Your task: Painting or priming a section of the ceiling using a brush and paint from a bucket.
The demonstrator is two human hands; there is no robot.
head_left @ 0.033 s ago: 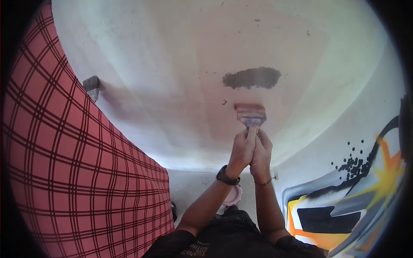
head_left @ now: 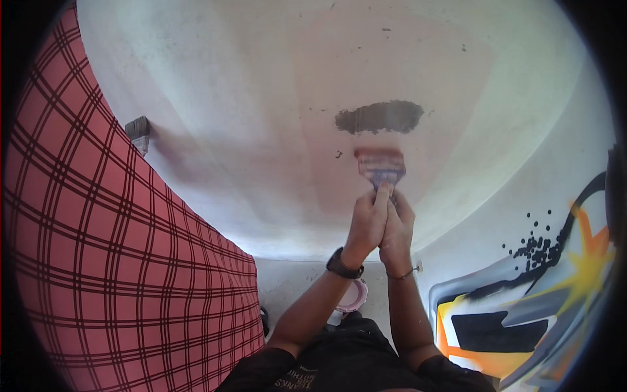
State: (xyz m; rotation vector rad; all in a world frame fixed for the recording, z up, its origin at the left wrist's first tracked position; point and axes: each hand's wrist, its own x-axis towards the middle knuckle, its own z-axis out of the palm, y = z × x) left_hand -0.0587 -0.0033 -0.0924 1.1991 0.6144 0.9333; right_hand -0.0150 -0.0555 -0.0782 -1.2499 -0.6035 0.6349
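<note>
A wide paintbrush with reddish bristles is pressed against the pale, pinkish wall. Both of my hands are clasped around its handle, most of which their fingers hide. My left hand wears a dark watch at the wrist, and my right hand is pressed close beside it, with a thin band on its wrist. Just above the bristles, a dark grey patch marks the wall, with small dark specks around it. The bristles are slightly blurred.
On the left hangs a red plaid cloth; a second brush with grey bristles shows at its edge. Below my forearms stands a round pinkish-rimmed container on the floor. The right-hand wall bears a colourful graffiti painting.
The paintbrush has slid slightly up the wall, its bristles nearer the dark patch. My hands keep the same grip.
</note>
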